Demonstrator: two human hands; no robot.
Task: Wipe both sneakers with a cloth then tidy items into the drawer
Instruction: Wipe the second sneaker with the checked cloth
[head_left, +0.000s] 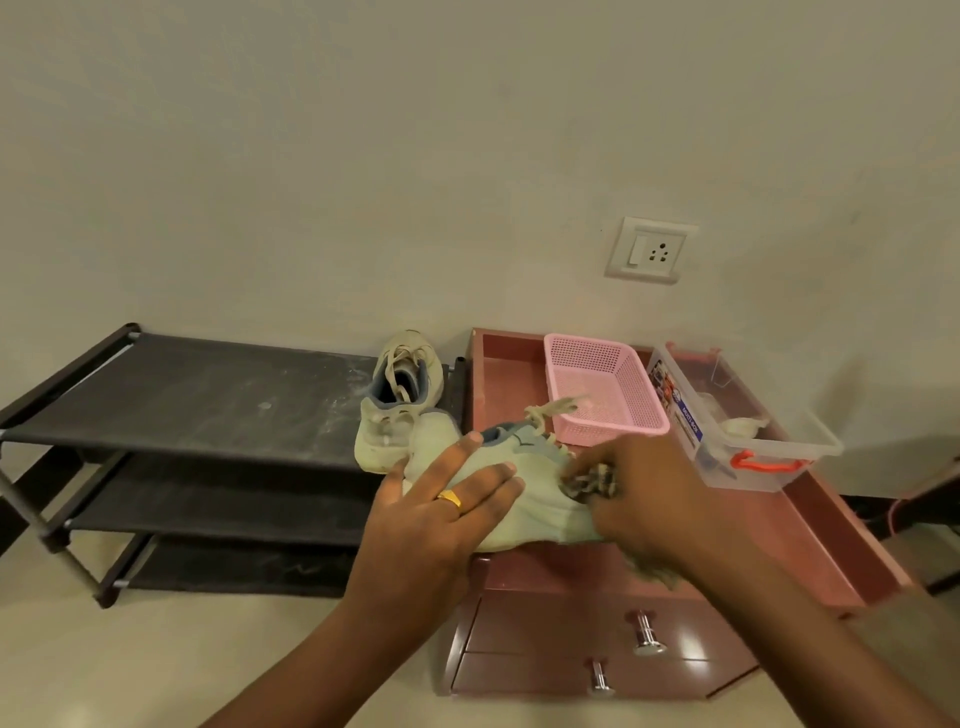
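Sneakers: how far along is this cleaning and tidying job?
Nothing looks finished yet. In hand: the left hand steadies the near sneaker while the right hand presses a cloth on it. Left: the other sneaker sits on the rack; whether it was wiped cannot be told. The basket and box are out and the drawers shut, so tidying has not begun.

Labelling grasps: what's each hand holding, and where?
Right hand grips a bunched speckled grey cloth, pressed on the pale green sneaker. Left hand only presses flat on that sneaker's side.
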